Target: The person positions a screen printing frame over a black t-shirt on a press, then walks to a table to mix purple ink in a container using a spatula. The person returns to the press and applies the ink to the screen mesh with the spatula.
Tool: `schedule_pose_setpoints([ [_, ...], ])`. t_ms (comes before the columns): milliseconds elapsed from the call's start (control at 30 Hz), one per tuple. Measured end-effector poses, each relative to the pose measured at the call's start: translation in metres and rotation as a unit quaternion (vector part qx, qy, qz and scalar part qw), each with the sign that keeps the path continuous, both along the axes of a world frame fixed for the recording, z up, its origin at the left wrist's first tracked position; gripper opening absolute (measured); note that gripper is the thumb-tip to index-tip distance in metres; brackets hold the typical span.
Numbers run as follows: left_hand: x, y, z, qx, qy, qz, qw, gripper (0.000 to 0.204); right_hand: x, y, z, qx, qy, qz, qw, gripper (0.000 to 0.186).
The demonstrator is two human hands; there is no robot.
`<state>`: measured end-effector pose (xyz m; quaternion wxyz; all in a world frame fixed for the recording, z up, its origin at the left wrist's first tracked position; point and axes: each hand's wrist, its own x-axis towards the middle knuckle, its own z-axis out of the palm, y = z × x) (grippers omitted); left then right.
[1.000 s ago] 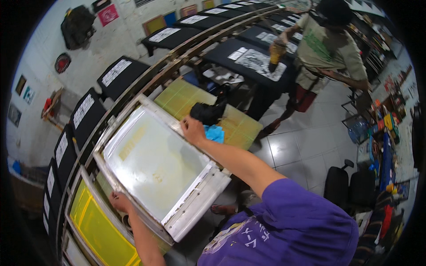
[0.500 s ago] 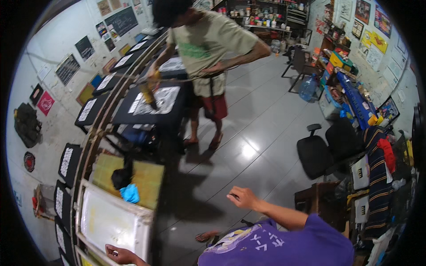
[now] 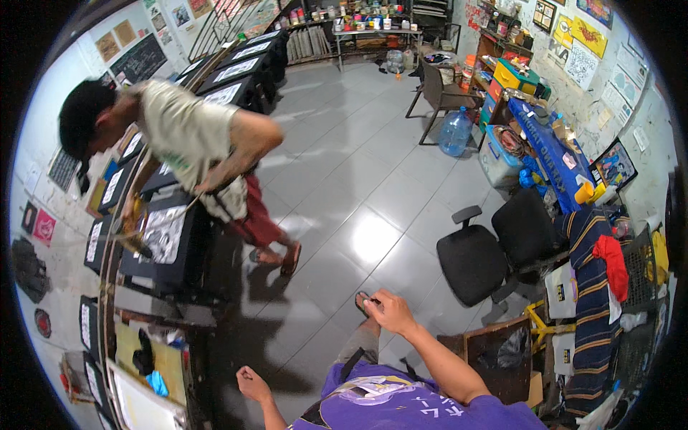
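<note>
My right hand (image 3: 390, 313) is held out in front of my purple shirt, its fingers curled in a pinch; whatever sits in them is too small to make out. Lower and to the left, my left hand (image 3: 253, 383) hangs over the floor with its fingers curled, and I cannot see what they may hold. Neither hand touches any of the furniture. Nearest to the left hand is a white-framed screen (image 3: 132, 401) at the lower left. Beyond it lies a yellowish board (image 3: 172, 344) with a blue cloth (image 3: 156, 383) and a black cloth.
A co-worker (image 3: 190, 132) bends over a black shirt with a white print (image 3: 161, 233), holding a yellow tool with a dark nozzle and a cable. Rows of printed black shirts line a rail on the left. A black office chair (image 3: 473, 261) and a water jug (image 3: 456, 132) stand right.
My view has turned and I have moved away from the screen frame. My left hand has left the frame's side. The co-worker now leans farther left over a printed shirt.
</note>
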<state>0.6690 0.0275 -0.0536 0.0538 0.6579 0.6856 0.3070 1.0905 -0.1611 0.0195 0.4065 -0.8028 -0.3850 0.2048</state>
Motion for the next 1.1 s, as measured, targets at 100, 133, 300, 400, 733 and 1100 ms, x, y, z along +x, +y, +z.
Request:
schedule_pose_setpoints([
  [100,0.088,0.013,-0.039,-0.100,-0.020,-0.020,0.995,0.024,0.096,0.012,-0.027,0.002,-0.069,-0.057,0.996,0.030],
  [133,0.118,0.025,-0.060,-0.160,-0.005,-0.031,0.987,0.022,0.124,0.014,-0.037,0.006,-0.101,-0.077,0.992,0.029],
  [300,0.273,0.117,-0.181,-0.360,0.277,-0.300,0.839,0.034,0.267,0.000,-0.038,-0.152,-0.064,-0.169,0.972,0.028],
  [400,0.450,0.173,-0.180,-0.383,0.263,-0.402,0.789,0.054,0.344,-0.021,-0.058,-0.200,-0.094,-0.237,0.946,0.028],
  [733,0.871,0.357,-0.098,-0.393,0.013,-0.455,0.799,0.044,0.551,0.035,-0.092,-0.326,0.039,-0.259,0.908,0.041],
  [1100,0.911,0.501,-0.204,-0.533,0.055,-0.354,0.766,0.038,0.978,0.320,-0.043,-0.295,-0.096,-0.048,0.949,0.039],
])
